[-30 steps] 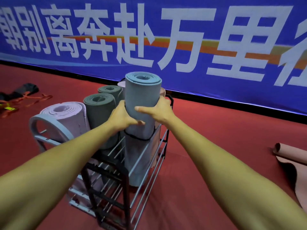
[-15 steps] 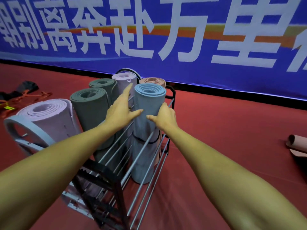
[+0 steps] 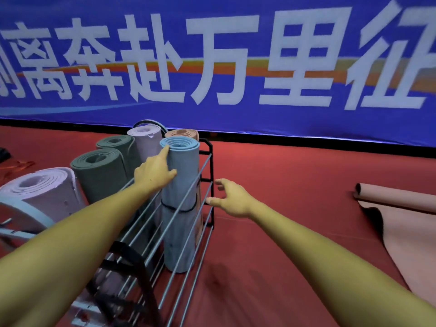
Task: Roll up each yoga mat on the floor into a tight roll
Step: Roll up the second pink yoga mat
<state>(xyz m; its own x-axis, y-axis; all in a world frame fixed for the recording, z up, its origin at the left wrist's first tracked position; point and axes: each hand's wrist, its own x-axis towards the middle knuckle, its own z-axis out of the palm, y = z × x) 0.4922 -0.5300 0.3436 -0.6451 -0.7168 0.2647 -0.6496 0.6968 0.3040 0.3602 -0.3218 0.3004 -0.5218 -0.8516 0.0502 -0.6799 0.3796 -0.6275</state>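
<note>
My left hand [image 3: 155,172] lay flat against the blue mat [image 3: 180,185] standing in the rack [image 3: 207,161], fingers straight. My right hand [image 3: 232,199] hovered beside the rack, spread and empty.

By my left hand [image 3: 154,172] stands a light blue rolled foam mat [image 3: 180,204], banded by a thin black strap [image 3: 175,208] and showing a spiral of paler rings on its top end. Behind that hand are a lilac rolled mat [image 3: 147,143] and a salmon-pink rolled mat [image 3: 181,133]. To its left are two dark green rolled mats [image 3: 101,175], then another lilac one. The wire rack [image 3: 188,232] has silver-grey bars and a black frame. Right of my right hand [image 3: 232,199], a dusty-pink half-unrolled mat [image 3: 405,223] lies on the red carpet floor [image 3: 295,185]. Beyond both hands hangs a blue banner [image 3: 236,55] with white characters and an orange stripe.
</note>
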